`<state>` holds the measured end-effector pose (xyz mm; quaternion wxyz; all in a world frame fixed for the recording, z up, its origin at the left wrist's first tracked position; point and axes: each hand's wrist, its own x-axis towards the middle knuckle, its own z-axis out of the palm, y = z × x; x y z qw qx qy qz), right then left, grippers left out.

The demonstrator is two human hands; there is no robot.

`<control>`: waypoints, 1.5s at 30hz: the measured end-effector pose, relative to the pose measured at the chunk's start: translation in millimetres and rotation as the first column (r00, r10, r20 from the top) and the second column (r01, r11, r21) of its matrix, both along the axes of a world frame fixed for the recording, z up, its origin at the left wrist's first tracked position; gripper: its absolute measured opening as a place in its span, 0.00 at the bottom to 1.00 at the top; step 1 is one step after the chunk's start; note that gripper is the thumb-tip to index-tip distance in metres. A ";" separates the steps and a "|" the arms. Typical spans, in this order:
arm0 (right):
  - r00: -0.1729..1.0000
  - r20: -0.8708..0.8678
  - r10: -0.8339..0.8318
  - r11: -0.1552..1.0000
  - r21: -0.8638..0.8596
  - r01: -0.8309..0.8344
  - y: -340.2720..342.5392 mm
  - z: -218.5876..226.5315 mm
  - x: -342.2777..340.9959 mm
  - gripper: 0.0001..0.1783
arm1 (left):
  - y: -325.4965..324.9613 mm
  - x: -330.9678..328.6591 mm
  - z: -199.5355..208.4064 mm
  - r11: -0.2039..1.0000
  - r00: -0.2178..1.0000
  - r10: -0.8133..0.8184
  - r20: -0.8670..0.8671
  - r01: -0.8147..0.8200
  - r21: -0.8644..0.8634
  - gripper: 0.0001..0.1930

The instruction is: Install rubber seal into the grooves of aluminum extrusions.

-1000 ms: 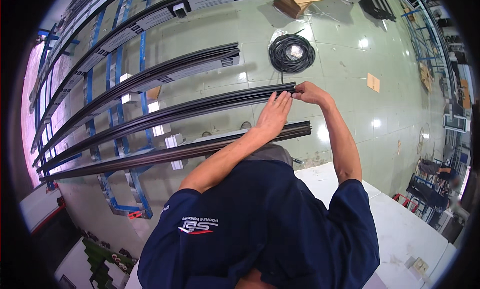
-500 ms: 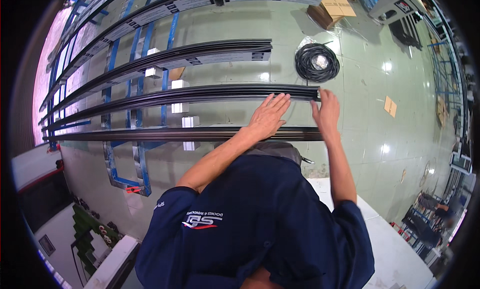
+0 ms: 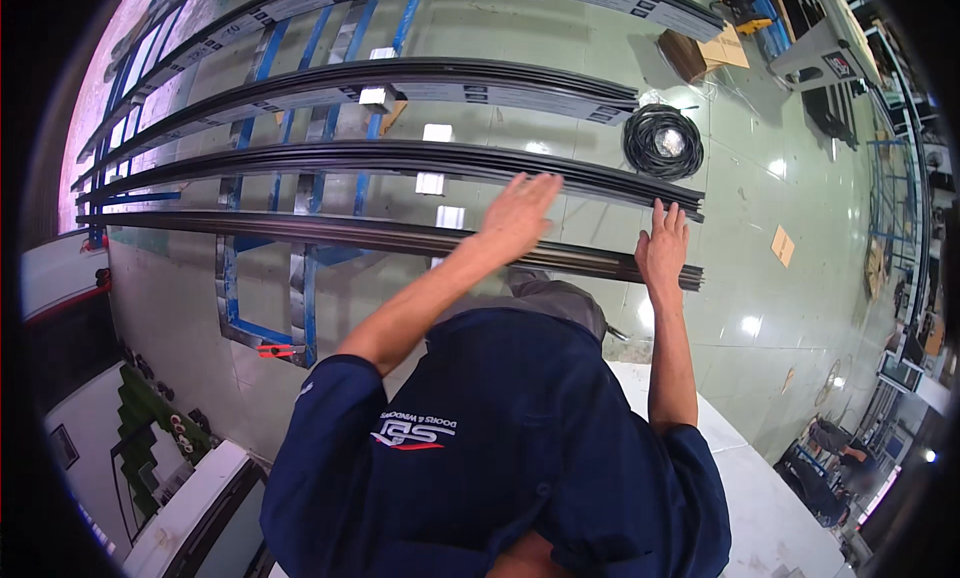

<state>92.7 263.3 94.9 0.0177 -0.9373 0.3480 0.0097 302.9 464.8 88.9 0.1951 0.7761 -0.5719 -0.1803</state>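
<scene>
Two long black profile bars run from the far left toward my right. My left hand (image 3: 520, 218) is stretched flat, its fingertips at the front edge of the farther bar (image 3: 400, 160). Between that bar and the nearer bar (image 3: 360, 233), my right hand (image 3: 663, 248) has its fingers apart, with the fingertips close to the farther bar's right end. Whether the fingertips press on the bar or hover just over it, I cannot tell. Both hands hold nothing. My left forearm crosses over the nearer bar and hides part of it.
More black bars (image 3: 470, 76) with printed film lie beyond, on blue metal stands (image 3: 300, 308) with white blocks (image 3: 432, 183). A coil of black cable (image 3: 664, 143) and a cardboard box (image 3: 725, 50) lie on the floor. A red-handled cutter (image 3: 278, 351) rests on the stand's near end.
The view has turned, so the bars now slope down to the right. My right hand has left the end of the farther bar and drawn back toward me, its fingers spreading.
</scene>
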 end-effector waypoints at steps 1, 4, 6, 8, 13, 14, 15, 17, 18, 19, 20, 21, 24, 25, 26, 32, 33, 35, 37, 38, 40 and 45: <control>1.000 -0.025 -0.008 0.998 -0.056 0.007 6.5 -1.4 8.9 0.38 | 22.6 14.4 -11.9 0.998 0.992 -0.057 0.108 0.061 -0.033 0.40; 0.990 -0.125 -0.072 0.993 -0.103 0.059 8.7 -12.2 19.7 0.37 | 24.5 14.5 -9.6 0.993 0.997 -0.075 0.033 0.078 -0.086 0.40; 0.988 -0.130 -0.083 0.996 -0.038 0.079 22.9 -9.0 36.9 0.37 | 30.8 19.9 -2.2 0.995 0.997 -0.070 0.013 0.071 -0.076 0.40; 0.997 -0.076 0.010 0.996 0.089 -0.003 47.0 -5.0 57.4 0.39 | 42.5 33.9 1.8 0.987 0.991 -0.127 -0.048 0.121 -0.102 0.40; 0.997 0.001 0.076 0.989 -0.127 -0.075 93.6 -22.6 81.4 0.38 | 103.7 81.2 -2.7 0.989 0.997 -0.060 0.053 0.067 -0.133 0.39; 0.998 0.009 0.058 0.990 -0.130 -0.057 91.2 -20.3 87.9 0.38 | 104.4 81.5 -1.0 0.989 0.997 -0.055 0.057 0.062 -0.134 0.39; 0.998 -0.062 0.011 0.997 -0.080 -0.016 94.1 -18.4 90.0 0.38 | 105.0 81.4 0.0 0.990 0.998 -0.068 0.000 0.068 -0.127 0.39; 0.998 -0.050 0.037 0.999 0.004 -0.037 106.3 -10.1 104.9 0.38 | 107.0 90.9 -1.9 0.986 0.990 -0.092 -0.102 0.076 -0.151 0.39; 0.998 -0.044 0.052 0.994 0.094 -0.048 116.1 -6.4 114.3 0.38 | 112.6 98.0 -3.2 0.986 0.992 -0.080 -0.096 0.064 -0.154 0.39; 0.994 0.042 0.105 0.988 0.111 -0.109 132.0 -2.6 123.7 0.39 | 123.1 104.6 5.2 0.994 0.997 -0.030 -0.071 0.022 -0.106 0.39; 0.984 0.091 0.153 0.978 0.130 -0.164 147.6 2.2 135.0 0.39 | 136.2 110.2 8.2 0.998 0.999 0.021 -0.047 -0.023 -0.054 0.39; 0.979 0.085 0.187 0.978 0.081 -0.194 159.9 1.8 143.5 0.38 | 149.0 117.3 -3.8 0.993 0.992 0.095 -0.086 -0.100 -0.064 0.39; 0.975 0.051 0.217 0.976 0.012 -0.217 174.7 -4.3 147.1 0.37 | 157.5 116.1 -5.8 0.985 0.999 0.029 0.044 -0.021 -0.168 0.40; 0.980 0.033 0.194 0.981 -0.028 -0.193 178.3 -0.5 153.8 0.36 | 159.0 116.5 -6.3 0.981 0.999 0.032 0.001 -0.032 -0.190 0.40; 0.977 0.038 0.209 0.978 -0.023 -0.208 181.4 3.8 160.4 0.36 | 159.2 119.4 -8.8 0.982 0.999 0.048 0.005 -0.046 -0.185 0.40; 0.888 0.163 0.430 0.887 0.110 -0.449 221.3 5.3 195.8 0.32 | 182.8 135.8 -10.9 0.974 0.990 0.139 -0.027 -0.142 -0.176 0.40; 0.894 0.131 0.429 0.895 0.075 -0.440 224.8 4.3 197.2 0.32 | 181.2 132.1 -12.2 0.978 0.990 0.135 0.050 -0.125 -0.164 0.40; 0.903 0.111 0.415 0.900 0.094 -0.426 226.0 3.3 198.5 0.32 | 179.5 131.7 -8.0 0.977 0.991 0.133 -0.030 -0.136 -0.164 0.40; 0.930 0.079 0.360 0.917 0.156 -0.368 229.1 8.0 204.0 0.33 | 186.2 140.8 -6.3 0.976 0.989 0.126 -0.073 -0.137 -0.169 0.40; 0.926 0.083 0.368 0.914 0.153 -0.376 231.7 11.7 212.0 0.33 | 191.0 146.4 -4.6 0.979 0.990 0.117 -0.082 -0.129 -0.160 0.40; 0.873 0.200 0.445 0.849 0.218 -0.482 241.6 18.3 226.9 0.34 | 202.1 155.9 -4.0 0.980 0.989 0.110 -0.095 -0.124 -0.153 0.40; 0.835 0.170 0.523 0.843 0.045 -0.536 270.8 14.5 250.4 0.33 | 225.3 162.8 -11.2 0.972 0.983 0.175 0.059 -0.164 -0.166 0.40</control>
